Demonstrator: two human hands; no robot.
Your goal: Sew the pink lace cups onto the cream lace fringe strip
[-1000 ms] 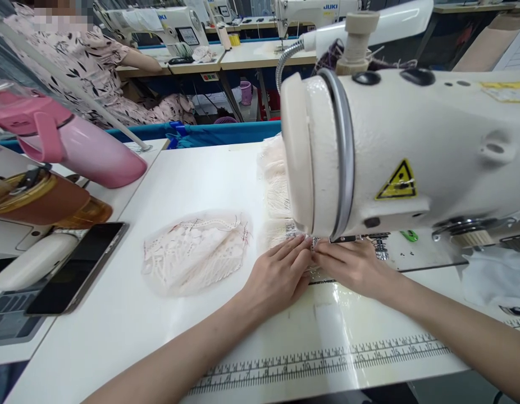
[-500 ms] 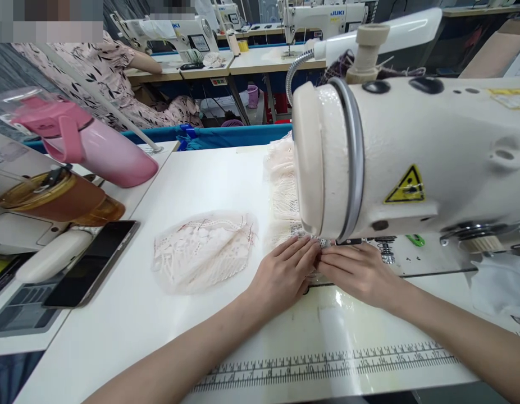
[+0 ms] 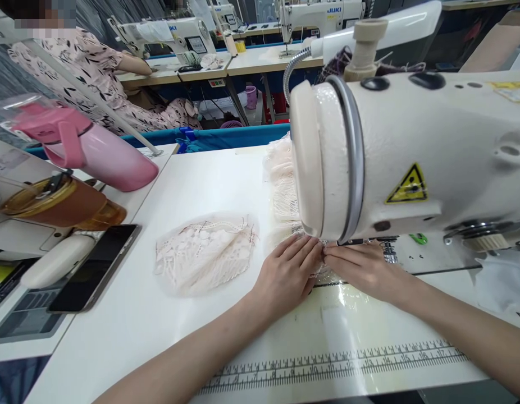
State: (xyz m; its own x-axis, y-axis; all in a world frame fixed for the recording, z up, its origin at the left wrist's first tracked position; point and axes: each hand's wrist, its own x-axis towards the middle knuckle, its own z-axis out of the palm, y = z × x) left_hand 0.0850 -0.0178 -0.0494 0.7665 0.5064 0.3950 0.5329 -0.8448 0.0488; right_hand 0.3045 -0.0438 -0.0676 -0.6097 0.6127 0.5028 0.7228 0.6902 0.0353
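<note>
A strip of pale pink gathered lace fabric (image 3: 284,193) lies on the machine bed and runs up behind the head of a white sewing machine (image 3: 411,151). My left hand (image 3: 287,266) presses on its near end, fingers together and curved down on the cloth. Right beside it, my right hand (image 3: 361,266) has its fingers closed at the same edge, under the machine head. The fingertips of both hands nearly meet. The needle and presser foot are mostly hidden by the head and my fingers. A separate lace piece (image 3: 207,252) with loose reddish threads lies left of my left hand.
A black phone (image 3: 94,269), an amber cup (image 3: 58,202) and a pink bottle (image 3: 104,146) stand or lie at the left. A printed ruler (image 3: 327,367) runs along the front edge. Beyond the blue cloth (image 3: 243,134), a person in a patterned garment (image 3: 95,73) sits by other machines.
The view has shifted slightly. Both hands stay on the lace at the machine, with small movement only. The seated person's arm has moved a little left.
</note>
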